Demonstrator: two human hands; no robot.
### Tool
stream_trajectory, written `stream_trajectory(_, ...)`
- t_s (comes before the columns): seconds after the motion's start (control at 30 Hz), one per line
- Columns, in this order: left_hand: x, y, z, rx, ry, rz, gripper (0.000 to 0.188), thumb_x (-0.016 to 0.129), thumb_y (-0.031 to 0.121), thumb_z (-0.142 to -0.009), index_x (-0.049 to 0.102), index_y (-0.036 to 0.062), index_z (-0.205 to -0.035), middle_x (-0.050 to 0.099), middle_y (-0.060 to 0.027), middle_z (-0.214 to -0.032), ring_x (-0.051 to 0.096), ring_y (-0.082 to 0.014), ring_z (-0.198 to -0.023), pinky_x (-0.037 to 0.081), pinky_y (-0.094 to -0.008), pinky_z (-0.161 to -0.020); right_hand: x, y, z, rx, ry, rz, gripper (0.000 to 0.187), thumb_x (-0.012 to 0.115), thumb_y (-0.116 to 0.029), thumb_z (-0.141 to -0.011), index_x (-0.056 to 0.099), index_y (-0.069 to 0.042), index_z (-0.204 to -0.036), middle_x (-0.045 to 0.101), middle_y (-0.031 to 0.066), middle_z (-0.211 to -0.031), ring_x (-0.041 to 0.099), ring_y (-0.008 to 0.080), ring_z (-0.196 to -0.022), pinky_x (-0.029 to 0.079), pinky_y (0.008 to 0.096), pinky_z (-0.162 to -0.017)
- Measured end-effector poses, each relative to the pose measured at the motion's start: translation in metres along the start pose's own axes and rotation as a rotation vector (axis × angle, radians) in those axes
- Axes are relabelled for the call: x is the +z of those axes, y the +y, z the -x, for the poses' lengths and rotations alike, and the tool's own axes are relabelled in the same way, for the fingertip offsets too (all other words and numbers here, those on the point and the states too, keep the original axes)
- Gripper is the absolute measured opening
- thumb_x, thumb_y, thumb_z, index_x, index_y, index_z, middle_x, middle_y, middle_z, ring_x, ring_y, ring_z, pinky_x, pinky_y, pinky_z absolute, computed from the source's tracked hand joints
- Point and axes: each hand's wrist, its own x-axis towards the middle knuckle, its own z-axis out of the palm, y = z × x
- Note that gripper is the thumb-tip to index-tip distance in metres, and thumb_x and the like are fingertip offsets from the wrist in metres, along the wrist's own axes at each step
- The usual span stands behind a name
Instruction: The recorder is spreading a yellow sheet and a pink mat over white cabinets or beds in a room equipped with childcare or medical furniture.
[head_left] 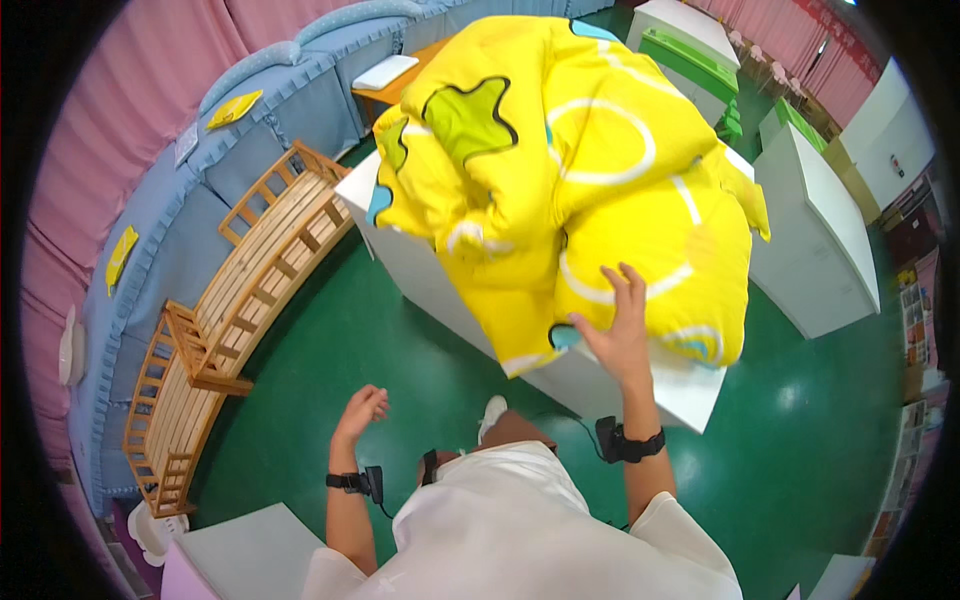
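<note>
A heap of yellow bedding, a puffy quilt [520, 120] with green stars, white rings and blue patches, lies bunched on a white cabinet [440, 290]. At its near right side sits a plump yellow pillow [680, 270] in the same pattern. My right hand [618, 335] reaches over the pillow's near edge, thumb and fingers spread; whether it touches the cloth I cannot tell. Lower and to the left, my left hand [362, 412] hangs above the green floor, its fingers curled in with nothing visible in them.
Wooden slatted child beds [265, 250] stand along the left, before a blue-covered sofa [235, 160]. Another white cabinet [815, 230] is at the right. A grey-white cabinet top [255, 555] is near my left elbow. Green floor [300, 400] surrounds me.
</note>
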Motion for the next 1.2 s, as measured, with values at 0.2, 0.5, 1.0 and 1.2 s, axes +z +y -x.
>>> stream_trajectory(0.2,0.009,0.086,-0.051,0.172,0.025,0.200,0.023,0.052,0.027,-0.090,0.054,0.0048,-0.086,0.057,-0.0026,-0.075,0.053,-0.0090,-0.064,0.044,-0.0242,-0.059,0.067,-0.045,-0.083,-0.082,-0.005,-0.184,0.093,0.079,-0.023,-0.064,0.025,-0.005,-0.137,0.038,0.0211,-0.127,0.037,0.0366,-0.120,0.033,0.0416,-0.099)
stream_trajectory(0.5,0.010,0.245,-0.110,0.467,-0.307,0.466,0.042,0.051,0.031,-0.090,0.042,0.0044,-0.121,0.055,-0.0119,-0.112,0.054,-0.0184,-0.102,0.043,-0.0306,-0.087,0.138,-0.023,-0.107,0.092,0.042,-0.174,0.078,0.080,-0.017,-0.057,0.038,-0.004,-0.121,0.037,0.0219,-0.116,0.039,0.0415,-0.109,0.034,0.0427,-0.094)
stream_trajectory(1.0,0.039,0.244,-0.239,0.525,-0.424,0.217,0.066,0.063,0.017,-0.085,0.025,0.0008,-0.135,0.043,-0.0102,-0.131,0.045,-0.0197,-0.117,0.037,-0.0313,-0.096,0.185,-0.048,-0.051,0.416,0.123,-0.082,0.067,0.065,-0.019,-0.079,0.032,0.000,-0.134,0.033,0.0212,-0.137,0.031,0.0362,-0.128,0.024,0.0381,-0.106)
stream_trajectory(1.2,0.025,0.203,-0.248,0.631,-0.403,-0.007,0.022,0.057,0.018,-0.088,0.056,-0.0024,-0.080,0.056,-0.0037,-0.071,0.051,-0.0114,-0.069,0.040,-0.0241,-0.064,0.165,-0.045,0.059,0.585,-0.024,-0.030,0.065,0.063,-0.017,-0.079,0.034,-0.001,-0.134,0.041,0.0198,-0.133,0.042,0.0344,-0.120,0.032,0.0388,-0.102)
